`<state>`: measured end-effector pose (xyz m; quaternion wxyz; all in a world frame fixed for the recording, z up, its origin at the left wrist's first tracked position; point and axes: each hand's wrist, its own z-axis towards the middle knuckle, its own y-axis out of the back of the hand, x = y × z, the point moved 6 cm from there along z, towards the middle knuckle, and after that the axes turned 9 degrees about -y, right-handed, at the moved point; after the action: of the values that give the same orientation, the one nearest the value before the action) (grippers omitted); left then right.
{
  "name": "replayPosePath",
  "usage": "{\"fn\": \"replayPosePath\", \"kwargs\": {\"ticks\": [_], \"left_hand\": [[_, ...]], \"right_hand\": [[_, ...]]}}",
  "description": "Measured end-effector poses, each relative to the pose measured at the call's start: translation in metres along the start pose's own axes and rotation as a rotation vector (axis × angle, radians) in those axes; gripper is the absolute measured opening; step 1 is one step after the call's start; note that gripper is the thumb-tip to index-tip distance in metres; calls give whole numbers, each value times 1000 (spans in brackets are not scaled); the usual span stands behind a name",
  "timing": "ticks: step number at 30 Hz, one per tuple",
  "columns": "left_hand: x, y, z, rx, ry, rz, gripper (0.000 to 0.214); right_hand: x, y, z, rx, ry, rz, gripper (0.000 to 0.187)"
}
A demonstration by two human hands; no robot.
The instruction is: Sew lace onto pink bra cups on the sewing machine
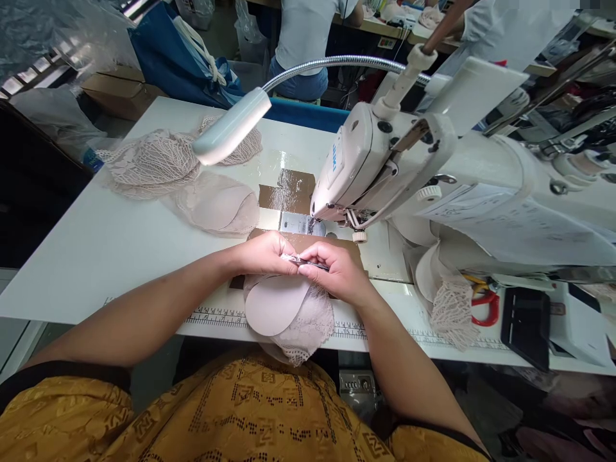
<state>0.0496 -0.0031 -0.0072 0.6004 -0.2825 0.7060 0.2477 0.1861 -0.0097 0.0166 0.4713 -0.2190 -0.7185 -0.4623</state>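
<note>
Bra cup (276,305) pinched by left hand (262,253) & right hand (337,269), white table (120,244), sewing machine (385,160) behind

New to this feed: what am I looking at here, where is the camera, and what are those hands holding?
One view, from a camera on the worker's head, looking down. The white bulk on the right is a sewing machine with a bendy lamp over the table. The left hand pinches the upper edge of a padded cup with lace hanging under it; the right hand meets it there, gripping a small metal tool. More cups lie far left, red scissors at right.
</note>
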Motion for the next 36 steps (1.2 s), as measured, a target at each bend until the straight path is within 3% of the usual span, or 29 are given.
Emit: {"fn": "replayPosePath", "kwargs": {"ticks": [5, 11, 16, 19, 21, 24, 29, 32, 36], "left_hand": [[-1, 0, 0, -2, -3, 38, 45], [-3, 0, 1, -7, -16, 61, 44], [-4, 0, 3, -58, -4, 201, 38], [-3, -2, 4, -77, -21, 181, 35], [-4, -2, 4, -76, -44, 139, 33], [-6, 3, 0, -11, -40, 96, 27], [-12, 24, -14, 80, 15, 108, 27], [-16, 30, -16, 21, -23, 156, 26], [-27, 24, -17, -31, -102, 278, 29]], "right_hand": [[-3, 1, 2, -41, -6, 49, 12], [-4, 1, 1, 23, -16, 39, 16], [1, 1, 4, -59, -8, -45, 11], [-2, -1, 5, -70, -50, 100, 13], [-6, -4, 6, -37, -110, 221, 28], [-10, -10, 5, 51, -187, 226, 47], [-12, -6, 4, 38, -195, 128, 20], [-11, -8, 5, 47, -171, 118, 20], [-8, -10, 6, 45, -128, 93, 23]]}}
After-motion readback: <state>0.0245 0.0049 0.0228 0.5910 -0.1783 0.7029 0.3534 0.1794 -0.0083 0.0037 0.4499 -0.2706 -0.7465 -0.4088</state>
